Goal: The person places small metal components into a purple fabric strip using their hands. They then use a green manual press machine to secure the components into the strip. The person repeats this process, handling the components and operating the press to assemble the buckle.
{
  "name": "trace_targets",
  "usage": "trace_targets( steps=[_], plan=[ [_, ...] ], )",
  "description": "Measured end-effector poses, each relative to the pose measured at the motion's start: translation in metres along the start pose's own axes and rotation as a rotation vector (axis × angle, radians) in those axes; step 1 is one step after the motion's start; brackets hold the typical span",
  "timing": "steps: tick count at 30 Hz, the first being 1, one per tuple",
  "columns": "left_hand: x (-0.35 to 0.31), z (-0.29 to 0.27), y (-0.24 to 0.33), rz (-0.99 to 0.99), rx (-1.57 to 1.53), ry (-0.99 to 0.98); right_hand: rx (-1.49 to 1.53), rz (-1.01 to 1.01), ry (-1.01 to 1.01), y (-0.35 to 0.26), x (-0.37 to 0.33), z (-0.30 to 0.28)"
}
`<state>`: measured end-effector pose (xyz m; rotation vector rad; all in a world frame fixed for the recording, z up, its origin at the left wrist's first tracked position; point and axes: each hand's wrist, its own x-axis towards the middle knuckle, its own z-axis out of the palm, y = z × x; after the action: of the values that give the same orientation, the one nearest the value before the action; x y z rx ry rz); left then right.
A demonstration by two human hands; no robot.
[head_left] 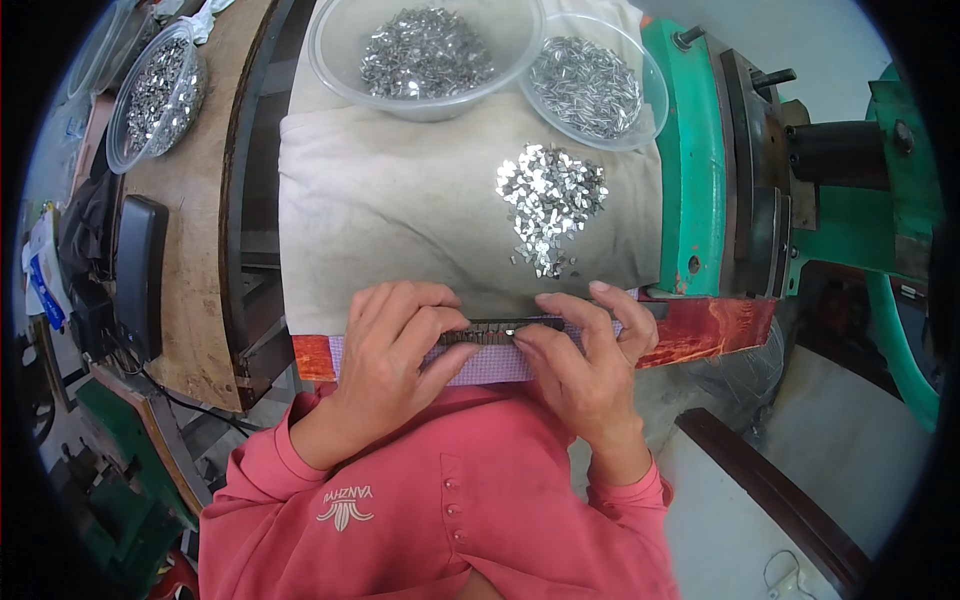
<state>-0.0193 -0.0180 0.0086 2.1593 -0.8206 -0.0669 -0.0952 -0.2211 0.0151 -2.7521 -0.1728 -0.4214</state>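
A narrow dark slotted metal strip (485, 333) lies across the near edge of the cloth, in front of my body. My left hand (385, 345) is closed on its left end, thumb on the near side and fingers on the far side. My right hand (590, 365) has its thumb and index finger together at the strip's right part, where a small shiny metal piece (511, 332) shows at the fingertips. The other right fingers are raised. Beyond the hands, a loose pile of small flat shiny metal pieces (550, 200) lies on the beige cloth (400, 210).
At the back stand a large clear bowl (330, 60) and a smaller clear tub (655, 95), both holding small metal pieces. A green machine (690, 170) borders the right side. To the left is a wooden bench (190, 230) with another tub of pieces (115, 140).
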Motion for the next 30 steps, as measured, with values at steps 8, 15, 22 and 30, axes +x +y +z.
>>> trace_targets(
  steps=[8, 15, 22, 30],
  plan=[
    [-0.001, -0.002, -0.006, 0.035, -0.004, 0.011, -0.020, -0.034, -0.071, 0.002, 0.017, -0.013],
    [-0.003, -0.004, -0.005, -0.004, -0.046, 0.025, -0.027, -0.055, 0.044, 0.017, 0.042, -0.003],
    [-0.006, -0.005, -0.008, 0.007, -0.039, -0.008, -0.033, -0.071, -0.054, 0.016, 0.064, 0.013],
    [-0.005, -0.006, -0.010, 0.000, -0.047, -0.025, 0.033, -0.057, -0.155, 0.013, 0.073, 0.003]
  ],
)
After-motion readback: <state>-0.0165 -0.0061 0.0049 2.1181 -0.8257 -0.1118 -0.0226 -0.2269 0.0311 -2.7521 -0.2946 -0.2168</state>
